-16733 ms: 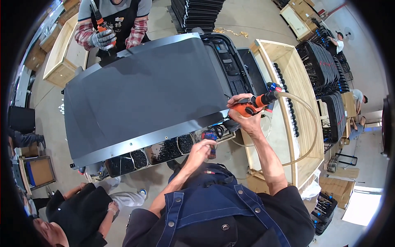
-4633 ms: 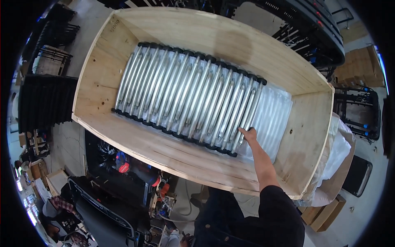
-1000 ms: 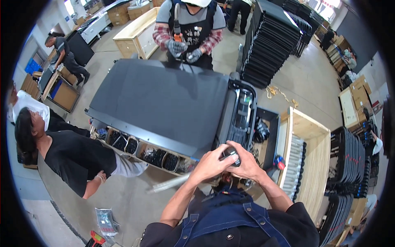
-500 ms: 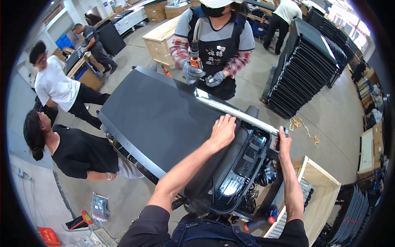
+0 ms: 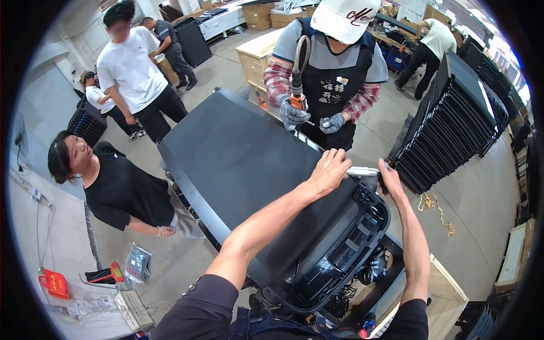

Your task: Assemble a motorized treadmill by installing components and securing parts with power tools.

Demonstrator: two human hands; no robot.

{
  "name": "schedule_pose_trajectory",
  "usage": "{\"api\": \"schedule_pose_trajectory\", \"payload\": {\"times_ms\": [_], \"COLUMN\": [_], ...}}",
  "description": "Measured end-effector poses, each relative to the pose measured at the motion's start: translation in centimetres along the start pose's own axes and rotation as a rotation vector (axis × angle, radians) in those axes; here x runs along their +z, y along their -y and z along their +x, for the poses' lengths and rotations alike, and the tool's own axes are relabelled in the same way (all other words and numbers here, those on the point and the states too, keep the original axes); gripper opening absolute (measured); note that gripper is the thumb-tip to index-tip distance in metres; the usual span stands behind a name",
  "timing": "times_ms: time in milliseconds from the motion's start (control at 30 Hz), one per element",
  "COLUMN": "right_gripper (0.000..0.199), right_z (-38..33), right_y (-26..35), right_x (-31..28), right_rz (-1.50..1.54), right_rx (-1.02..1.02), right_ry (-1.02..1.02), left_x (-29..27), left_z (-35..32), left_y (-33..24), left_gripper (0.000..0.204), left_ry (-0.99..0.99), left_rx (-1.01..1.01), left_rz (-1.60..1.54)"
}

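Observation:
A dark, flat treadmill-like deck with a black belt [image 5: 243,153] lies before me, a silver side rail [image 5: 362,171] along its far right edge. My left hand [image 5: 330,170] has its fingers bent over that rail near the belt's corner. Farther right, my right hand [image 5: 392,178] is closed round the black end piece [image 5: 381,182] of the rail. Across the deck, a co-worker in grey gloves holds an orange and black power driver [image 5: 297,97] over the same edge. Their other gloved hand [image 5: 333,123] pinches something too small to make out.
A black motor housing [image 5: 354,235] sits at the deck's near end, beside an open wooden crate [image 5: 442,283]. Tall stacks of black panels [image 5: 453,130] stand at the right. A person in black [image 5: 127,184] stands close at left; others are farther back. Yellow cord [image 5: 436,209] lies on the floor.
My view has shifted, so the scene sits lower and to the right. My left hand has moved from the belt onto the rail, nearer my right hand. The co-worker's head has bent down.

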State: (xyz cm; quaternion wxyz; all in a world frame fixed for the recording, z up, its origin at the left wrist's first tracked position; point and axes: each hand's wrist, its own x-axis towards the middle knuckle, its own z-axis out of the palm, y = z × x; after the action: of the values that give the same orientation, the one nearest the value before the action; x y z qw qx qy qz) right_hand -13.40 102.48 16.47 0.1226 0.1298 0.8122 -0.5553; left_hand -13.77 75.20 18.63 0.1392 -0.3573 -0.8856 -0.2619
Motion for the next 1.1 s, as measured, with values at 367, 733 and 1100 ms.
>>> {"api": "schedule_pose_trajectory", "payload": {"times_ms": [367,733,1100], "right_gripper": [0.078,0.088,0.049], "right_z": [2.8,0.9,-2.3], "right_y": [7.3,4.9,3.0], "right_x": [8.2,8.3,5.4], "right_rz": [-0.463,-0.406,-0.163], "right_rx": [-0.288,-0.200,-0.253], "right_ry": [0.496,0.231,0.058], "left_x": [-10.4,-7.0,-9.6], "left_z": [-30.9,-38.3,-36.7], "left_y": [-9.3,-14.3,-16.1], "left_gripper": [0.013,0.026,0.018], "left_ry": [-0.263,-0.310,-0.344], "left_rx": [-1.060,-1.373,-1.347], "left_rz": [-0.101,-0.649,-0.916]}}
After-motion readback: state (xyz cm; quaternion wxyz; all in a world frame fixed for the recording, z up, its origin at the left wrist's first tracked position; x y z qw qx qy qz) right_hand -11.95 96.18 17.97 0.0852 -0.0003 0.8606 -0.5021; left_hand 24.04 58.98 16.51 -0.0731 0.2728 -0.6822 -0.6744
